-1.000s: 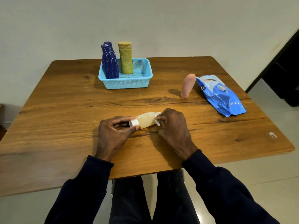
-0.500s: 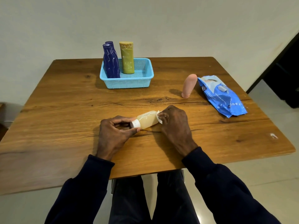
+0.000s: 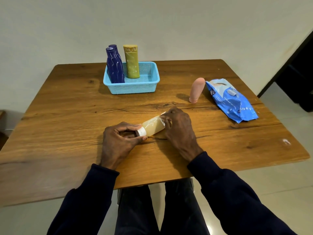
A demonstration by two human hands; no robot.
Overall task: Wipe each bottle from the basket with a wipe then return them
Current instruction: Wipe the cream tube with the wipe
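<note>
The pale yellow bottle [image 3: 153,127], white-capped and scribble-marked, lies tilted between both hands.

Single head-worn wide-angle view; looking forward and down across table [image 3: 71,126]; sitting close over near edge.

From my feed I see a wooden table [image 3: 67,133] filling the middle of the frame, with a dark crack [image 3: 118,109] running across its grain and a small white mark [image 3: 286,141] near its right edge. A plain pale wall [image 3: 186,22] stands behind it. Pale floor [image 3: 288,180] shows lower right, and a dark opening [image 3: 301,73] upper right.
</note>
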